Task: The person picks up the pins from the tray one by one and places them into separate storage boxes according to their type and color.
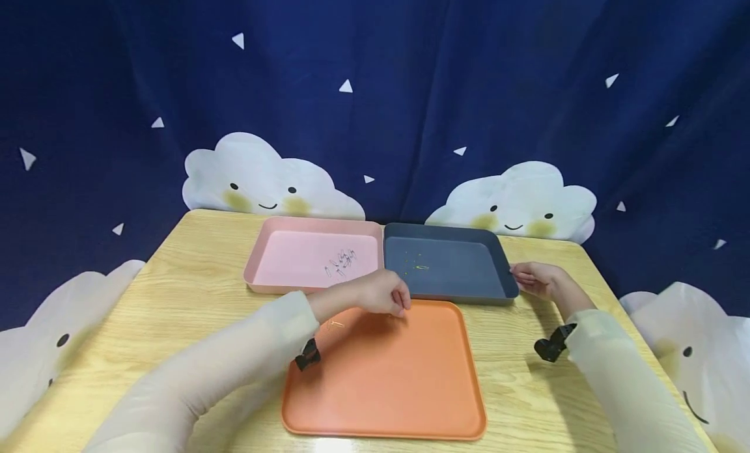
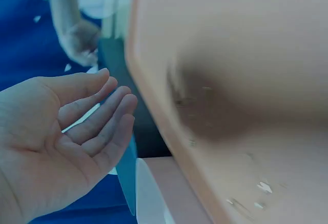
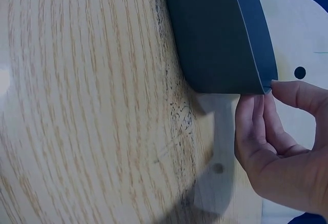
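My left hand [image 1: 381,293] hovers over the far edge of the orange tray [image 1: 398,388]. In the left wrist view its fingers [image 2: 110,124] are loosely bent, with nothing seen between them and the thumb. Several small gold-coloured pieces, like paper clips [image 1: 335,324], lie in the orange tray's far left part, partly behind the left wrist. My right hand [image 1: 539,280] pinches the right wall of the dark grey tray [image 3: 215,34] between thumb and fingers. Inside that tray are several small yellow pieces [image 1: 422,267], one clip-shaped.
Left of the grey tray and against it stands a pink tray [image 1: 293,258] with several silver clips [image 1: 342,261]. All three trays rest on a wooden table [image 1: 193,284]. A dark blue curtain [image 1: 398,62] with printed clouds hangs behind.
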Available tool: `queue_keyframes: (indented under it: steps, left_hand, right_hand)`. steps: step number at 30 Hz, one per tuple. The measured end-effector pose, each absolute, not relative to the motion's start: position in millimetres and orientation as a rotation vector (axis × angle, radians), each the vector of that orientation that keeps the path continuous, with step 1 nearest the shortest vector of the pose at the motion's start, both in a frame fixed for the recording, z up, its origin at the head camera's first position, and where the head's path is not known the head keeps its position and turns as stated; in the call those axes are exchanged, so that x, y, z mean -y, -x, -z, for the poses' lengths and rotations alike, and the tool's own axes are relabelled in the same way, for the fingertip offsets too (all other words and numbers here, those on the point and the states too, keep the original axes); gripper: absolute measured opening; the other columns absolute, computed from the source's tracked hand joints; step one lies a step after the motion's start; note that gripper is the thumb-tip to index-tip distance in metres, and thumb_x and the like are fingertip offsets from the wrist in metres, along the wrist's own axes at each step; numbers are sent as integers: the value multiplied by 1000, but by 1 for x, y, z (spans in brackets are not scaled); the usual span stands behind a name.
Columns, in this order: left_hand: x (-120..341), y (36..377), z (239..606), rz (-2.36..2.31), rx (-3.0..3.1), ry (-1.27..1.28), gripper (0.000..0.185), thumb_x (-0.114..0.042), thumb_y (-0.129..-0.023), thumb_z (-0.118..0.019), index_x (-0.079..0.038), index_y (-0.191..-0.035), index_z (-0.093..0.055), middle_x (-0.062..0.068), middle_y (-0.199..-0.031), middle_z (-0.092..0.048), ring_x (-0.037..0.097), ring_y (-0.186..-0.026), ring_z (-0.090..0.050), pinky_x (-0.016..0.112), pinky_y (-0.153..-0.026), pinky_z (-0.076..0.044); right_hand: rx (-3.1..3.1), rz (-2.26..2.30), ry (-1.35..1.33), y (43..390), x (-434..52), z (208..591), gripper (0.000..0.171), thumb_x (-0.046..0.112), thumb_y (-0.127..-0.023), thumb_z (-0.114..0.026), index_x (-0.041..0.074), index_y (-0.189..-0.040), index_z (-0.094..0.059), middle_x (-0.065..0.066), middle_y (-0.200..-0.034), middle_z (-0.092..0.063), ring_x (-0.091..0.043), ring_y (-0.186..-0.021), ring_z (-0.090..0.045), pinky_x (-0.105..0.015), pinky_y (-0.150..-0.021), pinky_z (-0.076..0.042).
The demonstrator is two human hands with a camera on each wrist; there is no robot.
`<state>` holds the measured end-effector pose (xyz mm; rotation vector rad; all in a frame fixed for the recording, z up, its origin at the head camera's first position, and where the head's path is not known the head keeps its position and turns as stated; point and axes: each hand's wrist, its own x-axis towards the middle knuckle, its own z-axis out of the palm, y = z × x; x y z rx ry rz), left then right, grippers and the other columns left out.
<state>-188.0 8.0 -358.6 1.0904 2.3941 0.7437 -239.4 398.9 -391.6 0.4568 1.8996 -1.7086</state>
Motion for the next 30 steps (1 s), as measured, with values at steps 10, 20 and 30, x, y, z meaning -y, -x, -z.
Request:
queue_keyframes:
  steps: [10, 20, 30]
  left_hand:
    - [26, 168, 381, -448, -2438, -1336, 17, 3, -78, -69, -9, -89, -74, 1, -86, -75, 8, -76, -64, 11, -69, -49]
    - [35, 167, 395, -342, -2572, -1509, 10, -7, -80, -74, -15, -84, -71, -5, -78, -68, 6, -72, -56, 12, -66, -47]
    - [31, 165, 401, -290, -2549, -1502, 15, -4, -90, -60, -9, -76, -58, -5, -66, -44, 10, -66, -41, 16, -60, -35]
  right_hand:
    - [-1899, 1727, -453, 236, -400, 394, 32, 6, -94, -48, 23, -75, -67, 10, -67, -67, 2, -64, -61, -13, -65, -55]
    - [-1914, 1725, -474, 237, -397, 392, 32, 6, -95, -49, 23, -74, -67, 8, -69, -69, 0, -66, -63, -14, -66, -56]
    - [-1893, 1750, -463, 235, -397, 390, 36, 6, -94, -46, 23, -72, -68, 9, -69, -69, 2, -67, -64, -14, -66, -55]
